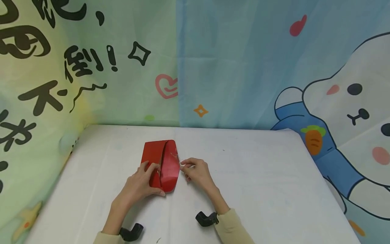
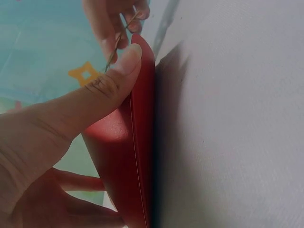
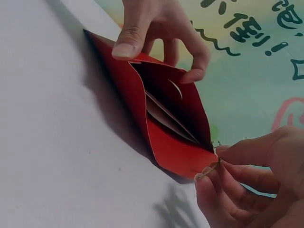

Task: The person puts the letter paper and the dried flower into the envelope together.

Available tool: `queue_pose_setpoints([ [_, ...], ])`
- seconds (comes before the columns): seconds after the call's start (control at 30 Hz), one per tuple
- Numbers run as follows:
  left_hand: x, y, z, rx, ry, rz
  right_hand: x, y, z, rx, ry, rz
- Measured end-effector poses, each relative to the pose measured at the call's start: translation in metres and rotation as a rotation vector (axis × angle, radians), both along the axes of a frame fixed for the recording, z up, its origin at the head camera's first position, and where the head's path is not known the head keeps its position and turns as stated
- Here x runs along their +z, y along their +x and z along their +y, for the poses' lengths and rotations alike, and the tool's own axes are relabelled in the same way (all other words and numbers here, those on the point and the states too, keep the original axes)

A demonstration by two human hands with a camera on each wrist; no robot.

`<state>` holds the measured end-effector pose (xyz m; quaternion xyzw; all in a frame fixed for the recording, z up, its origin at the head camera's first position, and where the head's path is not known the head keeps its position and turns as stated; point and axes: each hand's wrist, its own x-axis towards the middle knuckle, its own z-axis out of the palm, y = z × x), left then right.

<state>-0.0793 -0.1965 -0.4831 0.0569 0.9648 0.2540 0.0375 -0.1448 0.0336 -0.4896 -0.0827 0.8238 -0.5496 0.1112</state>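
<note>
A red paper envelope (image 1: pixel 170 167) stands slightly tilted on the white table, its flap folded back towards the right. My left hand (image 1: pixel 138 184) grips it by the sides, thumb at the near edge and fingers on the far part. The right wrist view shows the envelope's mouth (image 3: pixel 178 164) spread wide, with pale paper (image 3: pixel 164 114) inside. Beside the flap, my right hand (image 1: pixel 196 173) pinches a thin brownish-gold strand (image 3: pixel 209 171) between thumb and fingers. That strand (image 2: pixel 116 45) also shows in the left wrist view; its full length and kind are unclear.
The white tabletop (image 1: pixel 259 183) spreads to both sides. Behind it hangs a printed backdrop (image 1: pixel 231 67) with a cartoon rabbit and lettering. A black wrist device (image 1: pixel 132 232) sits at the left cuff and another black device (image 1: pixel 206 219) at the right.
</note>
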Motion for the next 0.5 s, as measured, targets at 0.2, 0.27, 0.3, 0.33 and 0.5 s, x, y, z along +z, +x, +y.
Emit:
queue_pose_setpoints([
  [0.2,0.001,-0.001,-0.001,-0.001,0.0,-0.007,0.001,-0.002,-0.012,0.064,-0.014,0.005],
  [0.27,0.001,-0.001,-0.002,0.001,-0.001,-0.008,0.001,-0.003,-0.016,0.082,-0.015,-0.002],
  [0.3,0.001,-0.001,-0.002,0.001,-0.002,-0.007,0.001,-0.003,-0.018,0.092,-0.015,-0.006],
  [0.33,0.001,-0.001,-0.002,0.002,-0.001,-0.008,0.001,-0.003,-0.02,0.101,-0.01,-0.008],
  [0.5,0.001,0.0,-0.002,0.002,-0.004,-0.009,-0.001,-0.004,-0.029,0.13,0.0,-0.016],
])
